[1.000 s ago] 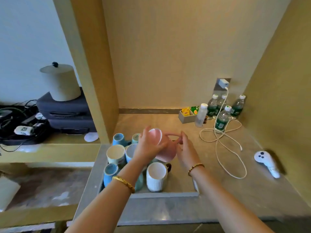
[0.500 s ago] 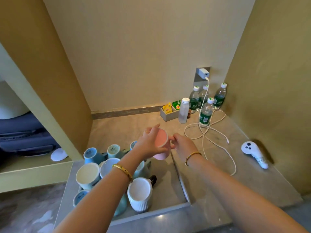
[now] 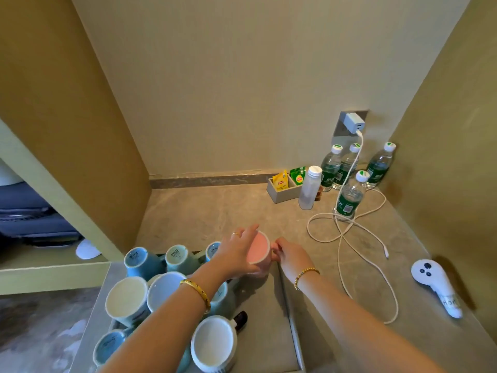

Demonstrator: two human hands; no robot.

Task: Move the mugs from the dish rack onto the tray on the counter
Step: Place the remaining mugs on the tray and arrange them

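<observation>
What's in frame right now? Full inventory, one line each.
pink mug: one, pink, held above the tray's far right corner
other mugs: at least seven, blue, teal and white, crowded on the tray's left side
tray: one, grey, near edge of the counter
water bottles: four, clear with green labels, back right
white bottle: one, by the tea box
tea box: one, grey, yellow and green sachets inside
charger: one, white, in the wall socket
cable: one, white, looped on the counter
controller: one, white, right side of the counter
left hand: grips the pink mug's body
right hand: at the mug's handle side
</observation>
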